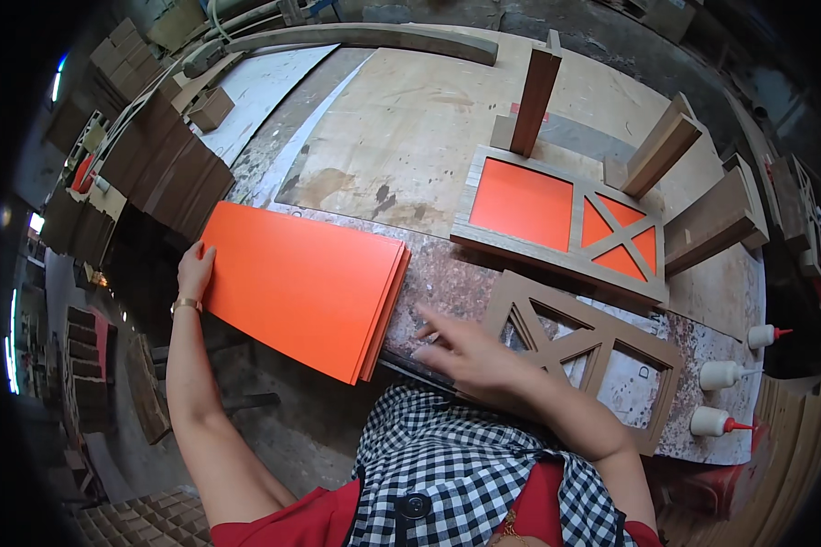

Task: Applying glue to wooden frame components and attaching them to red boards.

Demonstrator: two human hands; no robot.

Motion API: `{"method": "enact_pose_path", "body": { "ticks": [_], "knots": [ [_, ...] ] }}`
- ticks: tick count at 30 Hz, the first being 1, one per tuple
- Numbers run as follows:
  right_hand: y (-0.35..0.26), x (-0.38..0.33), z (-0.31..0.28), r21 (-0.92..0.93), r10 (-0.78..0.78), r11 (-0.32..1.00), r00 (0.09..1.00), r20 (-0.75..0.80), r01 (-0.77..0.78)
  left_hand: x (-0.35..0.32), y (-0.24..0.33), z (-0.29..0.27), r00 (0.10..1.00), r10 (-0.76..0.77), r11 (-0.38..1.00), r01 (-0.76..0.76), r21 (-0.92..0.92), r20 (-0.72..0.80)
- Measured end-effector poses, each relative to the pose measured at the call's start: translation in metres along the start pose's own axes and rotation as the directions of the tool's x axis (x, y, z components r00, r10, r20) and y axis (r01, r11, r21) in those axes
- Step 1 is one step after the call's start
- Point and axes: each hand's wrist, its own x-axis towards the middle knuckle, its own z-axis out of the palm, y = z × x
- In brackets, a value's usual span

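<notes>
A stack of flat orange panels [296,283] lies slanted at the table's near left edge. My left hand [197,272] grips its left end, with the thumb on top and the other fingers mostly hidden beneath. Off the stack's right end, my right hand [461,349] hovers with fingers apart and nothing in them. Just right of that hand rests a brown wooden frame [602,351] with an X-shaped brace and an open rectangle. Beyond it stands a wood-grain framed stack [556,214], its openings filled with orange.
Wooden clamp-like posts [538,100] rise along the framed stack's far and right sides. Several white glue bottles [721,375] stand at the table's right edge. Brown boards [160,169] are piled at the left. A long wooden beam [365,36] crosses the back.
</notes>
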Motion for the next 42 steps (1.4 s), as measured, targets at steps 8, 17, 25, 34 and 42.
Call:
{"method": "enact_pose_path", "body": {
  "ticks": [8,17,25,34,42],
  "knots": [
    [-0.003,0.034,0.051,0.164,-0.026,0.986,0.998,0.064,0.015,-0.005,-0.013,-0.003,0.996,-0.002,0.945,0.032,-0.326,0.093],
    [0.007,0.032,0.065,0.409,-0.024,0.912,1.000,-0.008,0.025,0.013,-0.014,-0.048,0.973,0.112,0.960,-0.158,-0.229,-0.200],
    [0.010,0.001,0.037,0.827,0.118,0.531,0.950,-0.289,0.185,-0.002,0.032,-0.142,0.965,0.160,0.661,0.053,-0.748,0.210],
    [0.086,-0.069,-0.081,0.461,0.393,0.861,0.292,-0.872,0.216,-0.067,0.270,-0.106,0.700,0.587,0.305,0.274,-0.912,0.406],
    [0.158,-0.101,-0.166,0.268,0.272,0.941,-0.012,-0.962,-0.209,-0.075,0.390,0.018,0.706,0.591,0.326,0.233,-0.916,0.390]
  ]
}}
